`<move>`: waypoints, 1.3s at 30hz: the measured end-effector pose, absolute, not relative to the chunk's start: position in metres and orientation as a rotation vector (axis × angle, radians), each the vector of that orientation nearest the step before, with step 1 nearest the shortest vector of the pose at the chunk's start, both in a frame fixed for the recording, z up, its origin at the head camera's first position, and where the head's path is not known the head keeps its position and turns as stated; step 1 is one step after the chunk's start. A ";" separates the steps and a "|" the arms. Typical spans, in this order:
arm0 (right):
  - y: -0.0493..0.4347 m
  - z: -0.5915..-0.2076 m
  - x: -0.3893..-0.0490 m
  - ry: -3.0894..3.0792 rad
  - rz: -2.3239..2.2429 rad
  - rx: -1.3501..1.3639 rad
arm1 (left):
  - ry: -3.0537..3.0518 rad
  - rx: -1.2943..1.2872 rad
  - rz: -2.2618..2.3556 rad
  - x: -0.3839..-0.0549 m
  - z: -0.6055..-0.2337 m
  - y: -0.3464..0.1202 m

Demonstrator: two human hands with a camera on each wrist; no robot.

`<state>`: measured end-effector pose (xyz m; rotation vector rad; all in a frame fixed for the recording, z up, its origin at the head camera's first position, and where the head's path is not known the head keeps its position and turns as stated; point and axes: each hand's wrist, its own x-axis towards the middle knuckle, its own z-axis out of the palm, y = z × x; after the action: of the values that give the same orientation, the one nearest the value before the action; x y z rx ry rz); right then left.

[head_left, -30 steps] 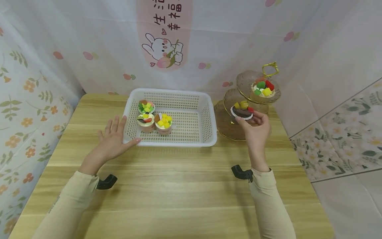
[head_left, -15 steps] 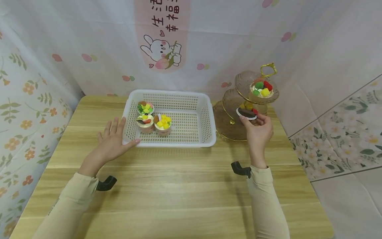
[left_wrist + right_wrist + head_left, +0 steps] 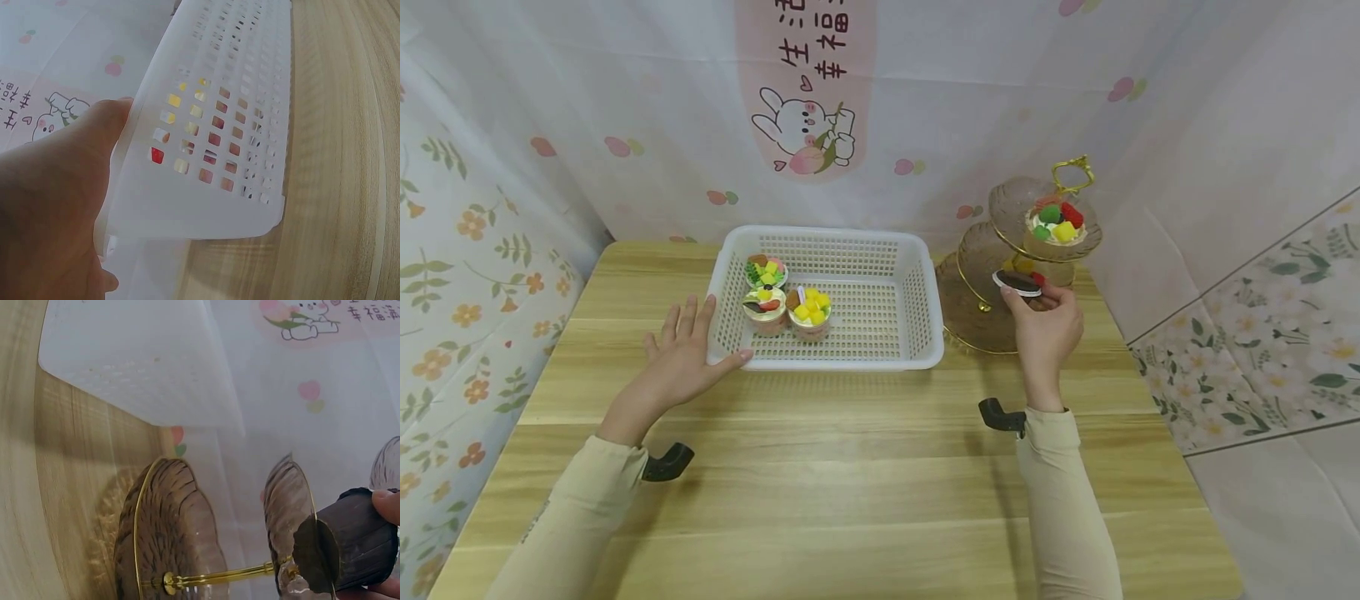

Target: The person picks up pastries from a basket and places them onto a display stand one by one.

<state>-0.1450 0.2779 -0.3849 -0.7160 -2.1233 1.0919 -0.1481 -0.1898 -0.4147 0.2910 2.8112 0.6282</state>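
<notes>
My right hand point(image 3: 1047, 329) grips a dark brown toy dessert cup point(image 3: 1015, 284) with a white rim and yellow and red toppings. It is at the middle tier of a three-tier stand point(image 3: 962, 312) with tinted, gold-edged plates. In the right wrist view the dark cup point(image 3: 362, 531) is tilted, its base against the middle plate point(image 3: 289, 500); part of my fingers is cut off. My left hand point(image 3: 681, 358), fingers straight and spread, rests on the left front corner of a white basket point(image 3: 842, 364). The left wrist view has my thumb along the basket's rim point(image 3: 134, 119).
Several fruit-topped dessert cups stand in the basket's left part, among them one with yellow cubes point(image 3: 810, 315). Another fruit-topped cup point(image 3: 1055, 233) is on the stand's top plate, below a gold handle point(image 3: 1072, 173). A printed curtain point(image 3: 670, 108) hangs behind the wooden table point(image 3: 835, 467).
My right hand has moved slightly right and settled against the middle tier with the dessert cup, which now tips away so its toppings show less. My left hand stays put.
</notes>
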 end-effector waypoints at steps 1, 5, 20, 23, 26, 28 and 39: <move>0.278 -0.385 -0.146 -2.127 1.090 -0.717 | 2.812 0.291 0.630 -0.148 -0.415 -0.190; 0.279 -0.386 -0.147 -2.132 1.079 -0.712 | 2.814 0.292 0.639 -0.147 -0.415 -0.190; 0.284 -0.394 -0.155 -2.182 1.002 -0.682 | 2.810 0.292 0.650 -0.146 -0.414 -0.190; 0.284 -0.394 -0.156 -2.178 0.994 -0.669 | 2.811 0.291 0.651 -0.147 -0.415 -0.191; 0.284 -0.394 -0.157 -2.173 0.985 -0.649 | 2.810 0.291 0.653 -0.147 -0.415 -0.191; 0.284 -0.395 -0.157 -2.168 0.978 -0.633 | 2.810 0.291 0.652 -0.148 -0.416 -0.191; 0.284 -0.403 -0.159 -2.148 0.989 -0.564 | 2.810 0.291 0.645 -0.148 -0.415 -0.190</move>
<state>-0.1586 0.2843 -0.4029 -0.5644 -2.1482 0.9890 -0.1484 -0.1897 -0.4150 0.2907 2.8101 0.6445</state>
